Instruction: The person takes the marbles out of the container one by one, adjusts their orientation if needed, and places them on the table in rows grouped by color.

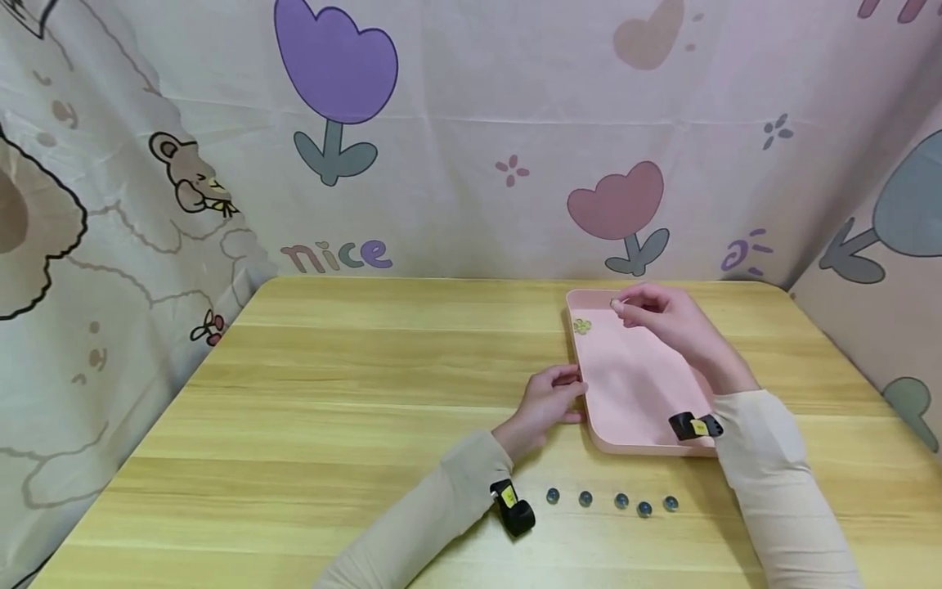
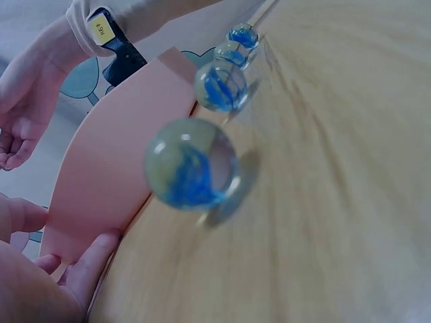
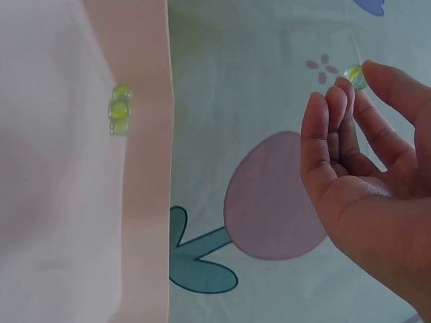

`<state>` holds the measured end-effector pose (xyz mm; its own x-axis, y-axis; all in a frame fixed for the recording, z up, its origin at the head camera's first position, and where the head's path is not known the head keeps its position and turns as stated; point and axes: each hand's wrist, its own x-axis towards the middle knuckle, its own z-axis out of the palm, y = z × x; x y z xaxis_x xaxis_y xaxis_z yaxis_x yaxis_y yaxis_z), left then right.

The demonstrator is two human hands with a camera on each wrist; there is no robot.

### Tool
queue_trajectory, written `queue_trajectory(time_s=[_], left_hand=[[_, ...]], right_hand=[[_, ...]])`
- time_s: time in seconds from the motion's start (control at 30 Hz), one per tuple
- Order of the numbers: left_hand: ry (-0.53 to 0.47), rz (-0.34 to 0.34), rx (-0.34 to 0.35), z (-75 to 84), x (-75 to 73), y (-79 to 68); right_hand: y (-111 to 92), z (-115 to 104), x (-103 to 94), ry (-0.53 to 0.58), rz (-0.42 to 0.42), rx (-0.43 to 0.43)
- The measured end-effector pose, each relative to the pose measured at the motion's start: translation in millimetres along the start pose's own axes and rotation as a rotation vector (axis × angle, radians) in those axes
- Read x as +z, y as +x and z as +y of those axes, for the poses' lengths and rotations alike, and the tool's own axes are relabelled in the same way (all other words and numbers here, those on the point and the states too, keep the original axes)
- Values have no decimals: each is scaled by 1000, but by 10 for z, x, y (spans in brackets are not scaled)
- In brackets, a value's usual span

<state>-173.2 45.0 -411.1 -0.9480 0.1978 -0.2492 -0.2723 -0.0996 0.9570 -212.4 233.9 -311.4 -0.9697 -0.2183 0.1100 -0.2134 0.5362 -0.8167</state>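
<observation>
A pink tray (image 1: 640, 393) lies on the wooden table. My left hand (image 1: 546, 401) holds its left side wall, and in the left wrist view the fingers (image 2: 97, 252) press against the outside of the wall. Over the tray's far end, my right hand (image 1: 666, 319) is raised and pinches a clear marble with a yellow-green swirl (image 3: 354, 76) between thumb and fingertips. A small cluster of yellow-green marbles (image 1: 582, 326) sits inside the tray against its left wall, near the far corner. Clear marbles with blue swirls (image 2: 192, 165) stand on the table close to the left wrist.
Several blue marbles (image 1: 621, 501) form a loose row in front of the tray, between the two forearms. The wooden table (image 1: 353, 368) extends to the left. A printed cloth (image 1: 456, 196) hangs along the table's back and sides.
</observation>
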Motion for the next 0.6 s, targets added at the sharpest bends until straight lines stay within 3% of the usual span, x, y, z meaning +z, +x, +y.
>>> queue_trajectory(time_s=[0.17,0.43,0.6], left_hand=[[-6,-3,2,-8,9,7],[-14,-18,18,-4,-4,6],[-14,-18,22,-13,-6,14]], right_hand=[[-44,-34,56,5,0,-54],[-133,-144,24,-25,18,-58],[-198,-218,60,-11,8,-135]])
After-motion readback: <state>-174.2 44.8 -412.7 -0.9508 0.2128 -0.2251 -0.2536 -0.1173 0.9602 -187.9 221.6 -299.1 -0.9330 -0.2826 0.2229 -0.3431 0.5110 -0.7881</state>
